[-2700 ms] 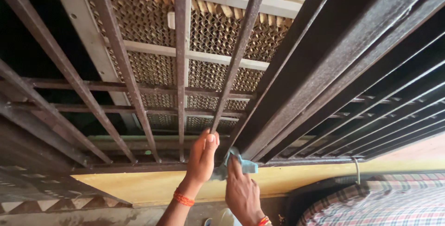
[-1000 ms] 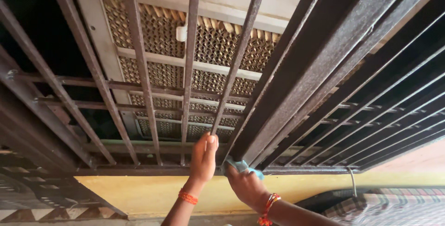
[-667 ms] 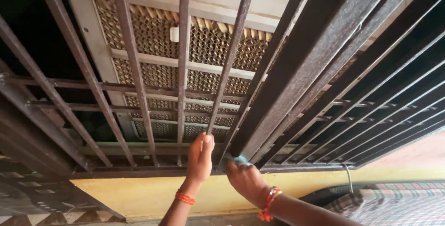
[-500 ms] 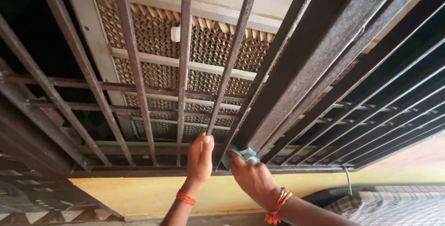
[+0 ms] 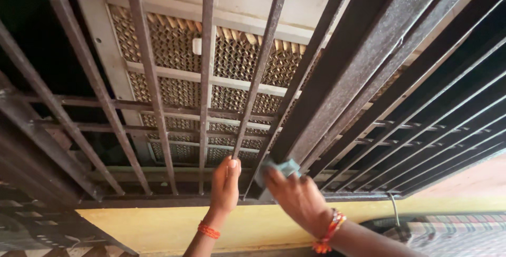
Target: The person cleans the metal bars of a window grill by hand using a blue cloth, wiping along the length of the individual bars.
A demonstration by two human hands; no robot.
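A dark rusty metal window grille [image 5: 337, 93] fills the view. My left hand [image 5: 225, 184] is wrapped around the lower end of one thin vertical bar [image 5: 259, 72]. My right hand [image 5: 298, 196] presses a small light blue cloth [image 5: 285, 167] against the foot of the thick grille post just to the right of that bar. Both wrists wear orange thread bands. The cloth is mostly hidden under my fingers.
Behind the bars stands an air cooler [image 5: 226, 72] with a honeycomb pad and pale frame. A yellow sill [image 5: 158, 222] runs below the grille. A checked fabric [image 5: 458, 236] lies at the lower right, and a wire hook [image 5: 394, 209] hangs from the bottom rail.
My right hand with the cloth has slid up the thick post from the bottom rail, the forearm coming in from the right. My left hand has kept its hold on the thin bar.
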